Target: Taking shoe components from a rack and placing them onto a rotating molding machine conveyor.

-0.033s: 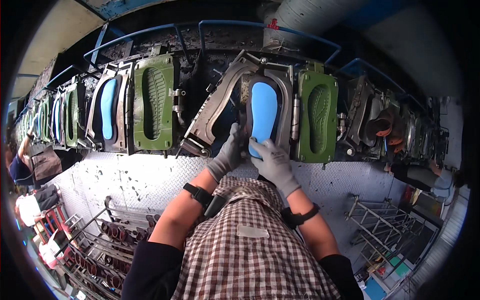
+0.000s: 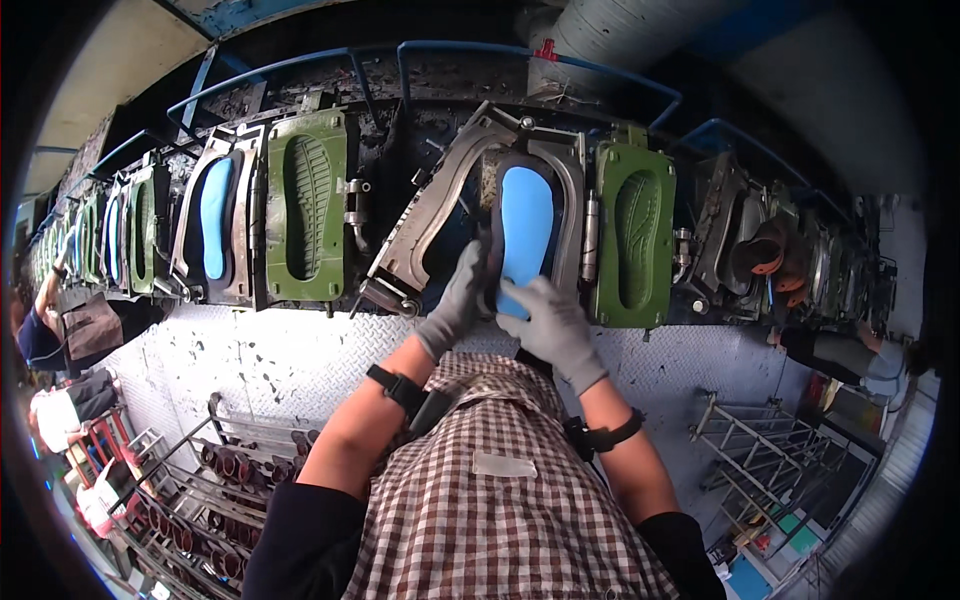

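Observation:
A blue insole [image 2: 527, 220] lies on the dark, sole-shaped form [image 2: 508, 163] inside an opened metal mould [image 2: 568, 220]. My right hand [image 2: 548, 325], in a grey glove, has its fingers curled over the near end of the insole, partly covering it. My left hand [image 2: 458, 305], gloved the same way, rests with straight fingers along the left side of the form, close to the swung-out mould frame [image 2: 425, 200]. Right of the mould stands a green sole mould plate [image 2: 637, 230] with a tread pattern; a second green plate [image 2: 308, 205] stands to the left.
Further moulds run both ways, one with a blue insole [image 2: 215, 220], another with brown footwear [image 2: 770, 250]. Blue rails [image 2: 540, 50] edge the far side. Behind me are a shoe rack [image 2: 215, 480] and a metal frame [image 2: 760, 460]. People work at left [image 2: 45, 335] and right [image 2: 850, 355].
My right hand has shifted very slightly at the near end of the insole, its fingers more curled. My left hand stays at the form's side.

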Action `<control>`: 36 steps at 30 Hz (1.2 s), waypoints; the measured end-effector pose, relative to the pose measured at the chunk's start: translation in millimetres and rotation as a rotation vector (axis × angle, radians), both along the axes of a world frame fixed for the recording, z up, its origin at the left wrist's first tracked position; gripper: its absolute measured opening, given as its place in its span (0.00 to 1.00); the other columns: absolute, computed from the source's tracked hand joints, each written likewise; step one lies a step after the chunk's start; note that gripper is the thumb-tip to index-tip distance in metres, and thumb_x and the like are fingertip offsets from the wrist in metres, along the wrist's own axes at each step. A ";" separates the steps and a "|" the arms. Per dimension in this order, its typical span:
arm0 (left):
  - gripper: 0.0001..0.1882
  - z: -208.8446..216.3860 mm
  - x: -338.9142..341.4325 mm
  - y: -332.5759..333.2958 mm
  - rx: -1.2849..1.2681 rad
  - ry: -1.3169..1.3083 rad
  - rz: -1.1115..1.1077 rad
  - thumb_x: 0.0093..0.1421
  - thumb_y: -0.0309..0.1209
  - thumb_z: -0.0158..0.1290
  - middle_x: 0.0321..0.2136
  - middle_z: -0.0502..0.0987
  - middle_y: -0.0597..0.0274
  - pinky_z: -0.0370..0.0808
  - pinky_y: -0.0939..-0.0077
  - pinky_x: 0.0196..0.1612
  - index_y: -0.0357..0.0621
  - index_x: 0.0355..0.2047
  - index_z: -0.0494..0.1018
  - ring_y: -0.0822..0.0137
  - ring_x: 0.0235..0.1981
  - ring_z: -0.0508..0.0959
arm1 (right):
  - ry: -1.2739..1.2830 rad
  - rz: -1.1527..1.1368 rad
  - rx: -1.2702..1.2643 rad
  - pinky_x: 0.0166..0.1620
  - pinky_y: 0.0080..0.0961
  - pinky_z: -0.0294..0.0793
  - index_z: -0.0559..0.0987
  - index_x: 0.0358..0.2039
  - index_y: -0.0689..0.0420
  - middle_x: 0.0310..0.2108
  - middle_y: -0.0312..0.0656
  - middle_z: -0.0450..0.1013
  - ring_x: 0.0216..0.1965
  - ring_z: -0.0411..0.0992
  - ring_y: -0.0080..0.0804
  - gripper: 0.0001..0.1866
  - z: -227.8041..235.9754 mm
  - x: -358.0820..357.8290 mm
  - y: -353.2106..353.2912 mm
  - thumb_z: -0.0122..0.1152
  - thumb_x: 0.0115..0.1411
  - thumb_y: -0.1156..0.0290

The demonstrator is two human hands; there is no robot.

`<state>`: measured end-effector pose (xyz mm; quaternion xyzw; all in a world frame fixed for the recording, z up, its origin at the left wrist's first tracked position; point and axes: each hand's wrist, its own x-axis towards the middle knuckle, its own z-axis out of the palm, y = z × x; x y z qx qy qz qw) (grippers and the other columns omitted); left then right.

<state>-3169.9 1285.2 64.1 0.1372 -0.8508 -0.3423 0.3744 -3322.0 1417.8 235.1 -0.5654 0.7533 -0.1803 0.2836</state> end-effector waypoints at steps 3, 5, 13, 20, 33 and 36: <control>0.57 21.6 -45.8 -19.4 1.011 -0.084 0.035 0.62 0.54 0.64 0.71 0.63 0.42 0.69 0.56 0.67 0.37 0.78 0.47 0.51 0.68 0.68 | -0.060 -0.378 -0.334 0.46 0.39 0.81 0.79 0.59 0.57 0.43 0.46 0.80 0.40 0.81 0.44 0.25 -15.7 -20.2 -11.2 0.70 0.65 0.62; 0.57 38.1 -75.5 -36.1 1.451 -0.130 0.100 0.59 0.46 0.70 0.69 0.66 0.43 0.73 0.64 0.63 0.35 0.77 0.49 0.54 0.64 0.73 | 0.099 -0.434 -0.242 0.46 0.42 0.80 0.74 0.63 0.59 0.43 0.49 0.80 0.40 0.80 0.47 0.24 -32.0 -28.3 -21.4 0.63 0.69 0.67; 0.52 64.9 -72.4 -36.5 1.492 0.231 -0.022 0.61 0.27 0.69 0.64 0.73 0.53 0.78 0.68 0.60 0.36 0.78 0.51 0.63 0.59 0.77 | -0.168 -0.664 0.024 0.43 0.36 0.79 0.71 0.63 0.67 0.33 0.48 0.75 0.34 0.76 0.40 0.34 -72.8 0.8 -12.1 0.74 0.61 0.67; 0.53 69.0 -119.7 -51.2 1.332 0.133 0.044 0.60 0.30 0.70 0.55 0.79 0.53 0.80 0.71 0.54 0.42 0.79 0.51 0.64 0.51 0.80 | 0.020 -0.645 -0.400 0.38 0.45 0.78 0.72 0.66 0.48 0.31 0.42 0.79 0.32 0.79 0.51 0.31 -72.8 -31.9 -37.1 0.63 0.62 0.73; 0.46 113.3 -100.9 50.1 0.674 -0.089 0.582 0.67 0.37 0.65 0.69 0.67 0.43 0.64 0.63 0.72 0.30 0.75 0.52 0.56 0.69 0.67 | 0.461 -1.249 -0.529 0.53 0.34 0.78 0.74 0.62 0.65 0.42 0.49 0.81 0.45 0.80 0.39 0.30 -46.3 -256.6 125.3 0.69 0.66 0.61; 0.37 151.7 -162.6 92.7 0.451 -0.076 0.453 0.69 0.31 0.60 0.71 0.64 0.41 0.60 0.61 0.75 0.30 0.73 0.58 0.51 0.72 0.65 | 0.306 -1.597 -0.265 0.60 0.44 0.73 0.77 0.61 0.59 0.58 0.56 0.76 0.58 0.73 0.57 0.33 -68.6 -359.1 165.7 0.67 0.64 0.47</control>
